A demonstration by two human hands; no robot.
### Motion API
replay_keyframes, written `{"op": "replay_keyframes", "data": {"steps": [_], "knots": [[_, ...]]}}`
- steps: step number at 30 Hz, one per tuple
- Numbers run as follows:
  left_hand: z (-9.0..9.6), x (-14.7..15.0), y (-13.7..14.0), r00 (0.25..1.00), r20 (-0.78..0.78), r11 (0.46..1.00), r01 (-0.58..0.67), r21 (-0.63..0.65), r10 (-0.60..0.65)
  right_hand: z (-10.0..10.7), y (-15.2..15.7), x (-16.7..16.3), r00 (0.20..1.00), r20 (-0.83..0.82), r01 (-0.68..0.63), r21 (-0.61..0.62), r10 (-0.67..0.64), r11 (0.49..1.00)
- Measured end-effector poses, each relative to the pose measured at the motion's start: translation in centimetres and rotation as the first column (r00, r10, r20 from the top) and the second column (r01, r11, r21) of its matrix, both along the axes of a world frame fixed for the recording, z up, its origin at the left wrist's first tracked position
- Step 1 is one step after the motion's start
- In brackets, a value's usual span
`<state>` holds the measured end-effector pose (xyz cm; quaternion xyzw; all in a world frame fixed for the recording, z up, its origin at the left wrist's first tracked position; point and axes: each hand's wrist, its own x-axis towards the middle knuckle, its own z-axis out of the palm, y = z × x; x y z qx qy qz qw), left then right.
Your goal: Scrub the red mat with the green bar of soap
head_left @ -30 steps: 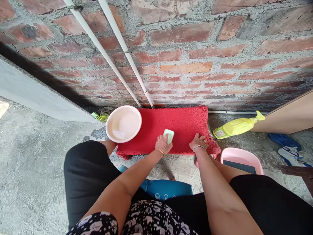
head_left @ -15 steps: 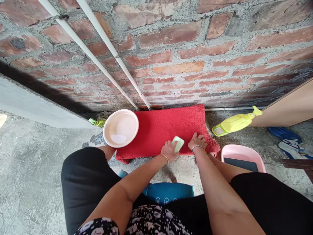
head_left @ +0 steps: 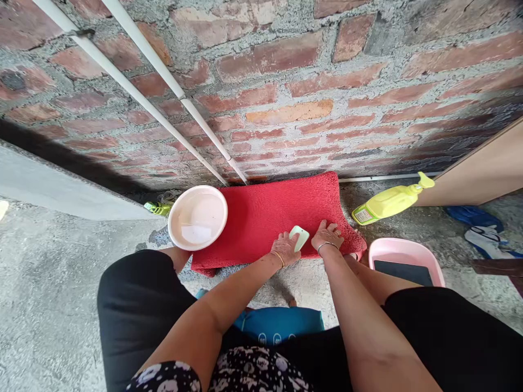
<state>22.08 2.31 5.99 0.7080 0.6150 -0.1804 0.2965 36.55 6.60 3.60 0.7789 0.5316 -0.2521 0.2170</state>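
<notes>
Looks partway along, as a judgement: red cloth (head_left: 261,215) already spread lengthwise below the brick wall (head_left: 286,57), pale green block (head_left: 302,236) already in hand near the front edge of the cloth. Cannot tell worked parts from unworked, with no clear boundary showing across the fabric; cannot judge the amount left, either. Gripping the block with the left hand (head_left: 285,249), fingers curled and clamped on its near side, probably with the underside against the cloth, though too hidden to be sure. Soap or brush: cannot tell. Resting the right hand (head_left: 327,236) palm down just beside it, toward the right end of the cloth, fingers spread apart and touching only fabric. At the left end, a pale basin (head_left: 175,219), seemingly set on the cloth, apparently with water inside. Off the right end, a yellow bottle (head_left: 389,202) and a pink tub (head_left: 402,249).
</notes>
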Motion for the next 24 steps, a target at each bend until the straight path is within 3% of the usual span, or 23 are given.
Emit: {"op": "replay_keyframes", "data": {"steps": [2,5,8,10,12,15,19,21,24], "knots": [[0.3,-0.6,0.2,1.000,0.031,1.000,0.001,-0.012,-0.001,-0.1,0.0,0.0,1.000,0.002,-0.003,0.004,0.003,1.000],[1.0,-3.0,2.8,0.985,-0.029,0.980,-0.167,0.105,0.171,0.1,0.0,-0.1,1.000,0.014,-0.005,0.004,0.005,1.000],[1.3,-4.7,6.0,0.931,-0.081,0.920,-0.335,0.205,0.357,0.5,0.0,-0.3,1.000,0.015,-0.002,-0.005,0.002,1.000],[1.1,-4.6,6.9,0.910,-0.103,0.902,-0.373,0.216,0.401,0.7,0.0,-0.3,1.000,0.013,0.001,-0.012,-0.001,1.000],[0.8,-3.3,6.3,0.927,-0.116,0.922,-0.329,0.205,0.357,0.7,0.0,-0.3,1.000,0.015,0.002,-0.009,-0.001,1.000],[0.4,-0.7,3.2,0.981,-0.111,0.976,-0.137,0.167,0.157,0.5,0.0,-0.3,1.000,0.015,-0.002,-0.001,0.002,1.000],[0.1,0.0,0.0,0.998,0.001,0.998,0.067,0.013,-0.067,-0.1,0.0,-0.2,1.000,0.012,0.000,0.013,0.000,1.000],[0.3,-1.4,0.6,0.999,0.036,0.999,0.036,0.014,-0.036,-0.3,0.0,-0.2,1.000,0.017,0.003,0.015,-0.003,1.000],[0.9,-4.7,4.0,0.983,-0.025,0.977,-0.178,0.117,0.182,-0.5,0.0,-0.3,1.000,0.026,-0.003,0.014,0.002,1.000]]}}
